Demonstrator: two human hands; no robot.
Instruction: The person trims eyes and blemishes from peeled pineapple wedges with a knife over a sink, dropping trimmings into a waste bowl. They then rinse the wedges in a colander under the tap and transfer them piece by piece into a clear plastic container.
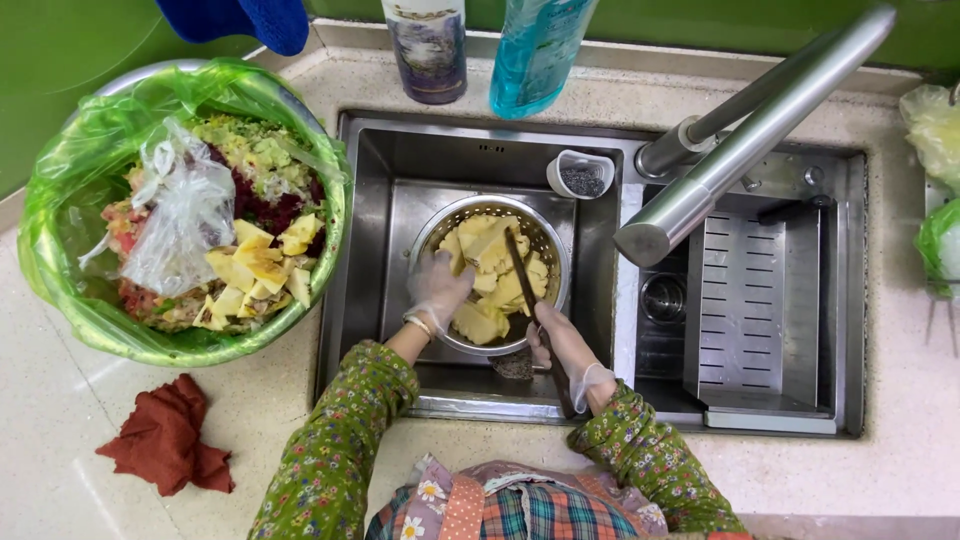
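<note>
- The sink [400,160] is a steel basin set in a pale counter; its wet walls look slick, so anything set down in it could slide.
- The colander [547,250] sits in the sink, just under the tap's [740,130] spout. It is rigid perforated metal and, loaded with fruit, probably fairly heavy; the rim looks like the safest place to take hold of it.
- The fruit pieces [480,240] fill the colander: yellow, chunky, pineapple-like wedges. They look firm but wet and slippery, and they likely bruise if squeezed, so a loose cupped hold from below should suit them.
- The knife [522,275] lies across the colander, its dark blade over the fruit. It is stiff and sharp, so it is best gripped by the handle only.
- The left hand [438,288], in a thin clear glove, rests inside the colander with its fingers curled loosely on a fruit piece.
- The right hand [565,342], also gloved, is closed around the knife handle at the colander's near rim.
</note>
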